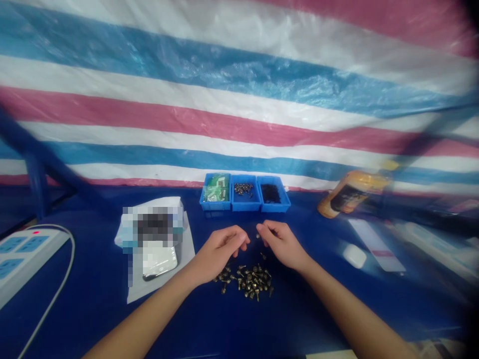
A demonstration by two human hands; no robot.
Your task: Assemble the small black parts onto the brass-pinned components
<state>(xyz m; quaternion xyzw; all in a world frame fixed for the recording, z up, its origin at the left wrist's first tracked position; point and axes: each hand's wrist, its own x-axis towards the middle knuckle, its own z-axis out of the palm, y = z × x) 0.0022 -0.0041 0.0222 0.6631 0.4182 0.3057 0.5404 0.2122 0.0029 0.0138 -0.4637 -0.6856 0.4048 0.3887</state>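
Note:
A heap of several small brass-coloured screws lies on the dark blue table. Just above the heap my left hand hovers with its fingers curled together in a pinch; what it holds is too small to make out. My right hand is beside it, fingertips pinched on a small dark screw-like part. The two hands almost meet at their fingertips.
Three blue bins stand at the back: one with green parts, one with brass parts, one with black parts. A phone on white paper lies left, a power strip far left, a tilted jar and white items right.

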